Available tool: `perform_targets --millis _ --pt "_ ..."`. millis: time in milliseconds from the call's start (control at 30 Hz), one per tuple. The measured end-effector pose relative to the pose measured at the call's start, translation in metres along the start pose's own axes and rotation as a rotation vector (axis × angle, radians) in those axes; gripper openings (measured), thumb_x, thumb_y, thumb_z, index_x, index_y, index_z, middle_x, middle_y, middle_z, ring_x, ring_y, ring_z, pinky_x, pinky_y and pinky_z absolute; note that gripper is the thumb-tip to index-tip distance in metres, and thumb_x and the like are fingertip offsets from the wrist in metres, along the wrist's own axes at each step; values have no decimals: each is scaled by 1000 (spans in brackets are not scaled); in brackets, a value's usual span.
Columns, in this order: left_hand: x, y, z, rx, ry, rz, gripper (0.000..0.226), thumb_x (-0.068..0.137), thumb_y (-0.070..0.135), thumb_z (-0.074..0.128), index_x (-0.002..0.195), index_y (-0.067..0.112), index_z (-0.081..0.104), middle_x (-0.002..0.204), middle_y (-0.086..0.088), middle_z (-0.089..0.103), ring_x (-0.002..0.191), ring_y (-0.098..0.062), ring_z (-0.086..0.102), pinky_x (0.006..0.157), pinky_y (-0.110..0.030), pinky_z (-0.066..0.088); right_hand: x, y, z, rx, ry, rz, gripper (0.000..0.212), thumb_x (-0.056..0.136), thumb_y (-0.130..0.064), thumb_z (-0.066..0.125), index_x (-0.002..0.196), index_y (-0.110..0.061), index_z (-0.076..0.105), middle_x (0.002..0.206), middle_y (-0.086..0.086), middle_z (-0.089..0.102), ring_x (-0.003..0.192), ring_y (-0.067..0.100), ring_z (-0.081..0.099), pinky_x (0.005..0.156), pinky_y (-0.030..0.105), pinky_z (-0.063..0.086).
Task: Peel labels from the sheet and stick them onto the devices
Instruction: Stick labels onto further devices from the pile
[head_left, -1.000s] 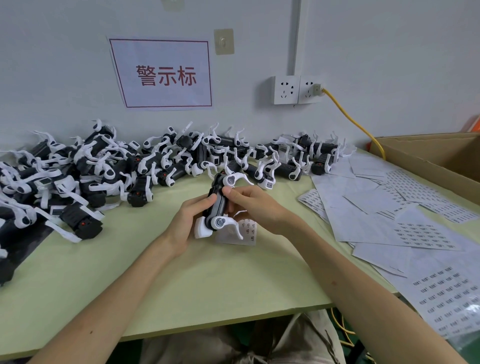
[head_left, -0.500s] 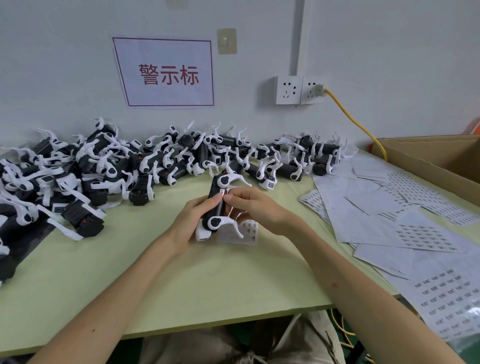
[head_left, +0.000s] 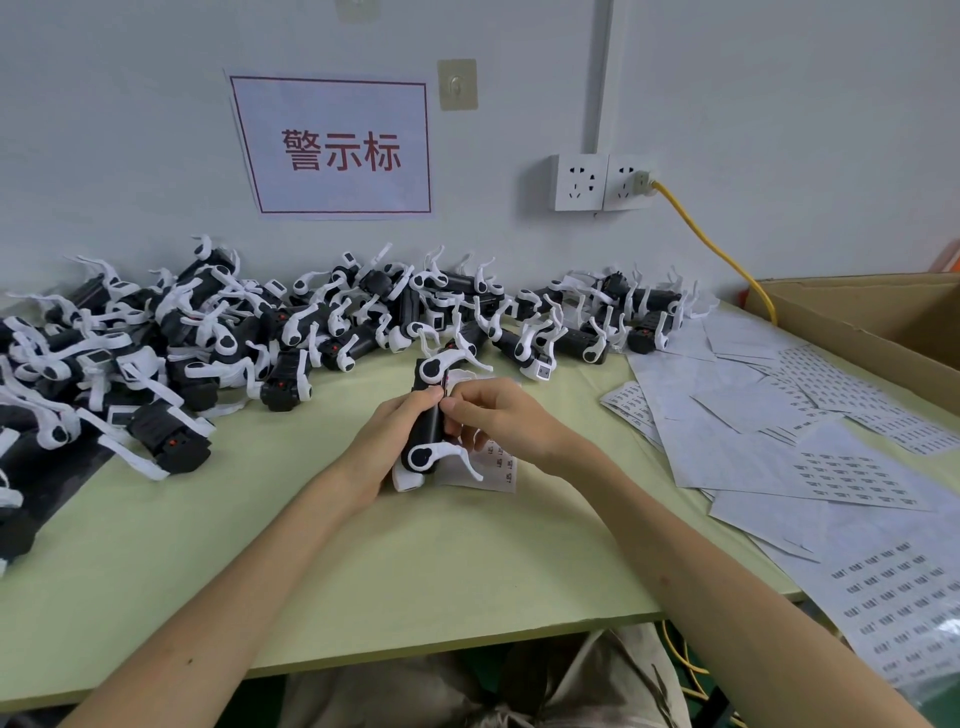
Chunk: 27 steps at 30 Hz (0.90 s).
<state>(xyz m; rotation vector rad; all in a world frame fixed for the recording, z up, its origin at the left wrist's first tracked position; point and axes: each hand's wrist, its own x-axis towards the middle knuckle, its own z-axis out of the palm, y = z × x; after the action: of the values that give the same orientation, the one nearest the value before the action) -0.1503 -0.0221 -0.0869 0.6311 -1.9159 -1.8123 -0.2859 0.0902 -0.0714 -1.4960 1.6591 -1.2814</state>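
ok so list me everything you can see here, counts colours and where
held device: one, black with white clips, table centre
device pile: many, black and white, table's back and left
small label sheet: one, white, on the table below the right hand
loose label sheets: many, white, table's right
cardboard box: one, brown, far right
sign: one, white with red characters, wall
sockets: two, white, wall
cable: one, yellow, plugged into the right-hand socket
table: one, pale green
left hand: grips held device
right hand: fingers pinch at held device's upper side

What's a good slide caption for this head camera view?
Left hand grips a black-and-white device while right hand pinches at its side over a label sheet.
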Motion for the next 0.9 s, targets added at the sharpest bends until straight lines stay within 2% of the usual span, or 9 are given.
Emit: perform_targets --millis 133,233,333,467,567,700,800,900 --pt "0 -1 0 7 8 -1 43 67 62 62 81 25 79 92 -6 78 80 -15 73 70 -24 52 -1 0 -1 23 10 1 38 108 -21 50 72 -12 61 69 0 64 61 14 57 63 27 45" --pt "1 -1 1 6 22 -25 32 74 51 60 75 23 75 82 -3 75 72 -14 69 69 -29 48 -1 0 -1 47 27 14 51 109 -38 44 71 -10 63 67 -1 65 62 17 59 62 27 46" --pt "0 -3 2 8 7 8 24 77 43 59 76 23 73 83 -3 74 76 -16 67 72 -30 48 1 2 0 9 59 10 55 106 -46 47 72 -7 64 67 0 66 61 17 59 61 25 46" --pt "-1 -5 2 28 -57 59 25 78 32 61 98 20 71 90 -3 74 83 -15 69 76 -27 51 3 5 1 -35 100 -20 46 105 -39 55 70 -9 62 59 -7 61 57 14 57 57 22 46" --pt "-3 -3 2 -18 -94 40 26 75 26 64 99 16 68 88 -4 70 80 -16 66 73 -27 50 3 5 -1 -26 98 -35 45 107 -32 51 67 -13 58 59 -10 59 59 12 54 57 21 46" --pt "-1 -2 0 -107 -93 26 33 76 25 67 106 11 68 94 -8 70 87 -20 66 78 -29 50 2 5 -2 -44 117 -34 41 108 -23 50 71 -12 61 69 -5 61 66 16 54 60 23 46" --pt "-1 0 0 -195 -77 26 37 78 22 76 113 10 71 100 -9 75 89 -19 72 76 -26 56 3 6 -7 -111 245 -65 36 106 -23 53 75 -9 66 69 1 64 64 19 55 62 30 46" --pt "-2 4 -1 -263 -17 -11 42 76 33 71 113 13 73 96 -4 74 82 -14 71 68 -21 55 4 6 -14 11 461 -112 33 106 -22 50 82 -5 65 65 3 60 57 13 53 56 24 44"
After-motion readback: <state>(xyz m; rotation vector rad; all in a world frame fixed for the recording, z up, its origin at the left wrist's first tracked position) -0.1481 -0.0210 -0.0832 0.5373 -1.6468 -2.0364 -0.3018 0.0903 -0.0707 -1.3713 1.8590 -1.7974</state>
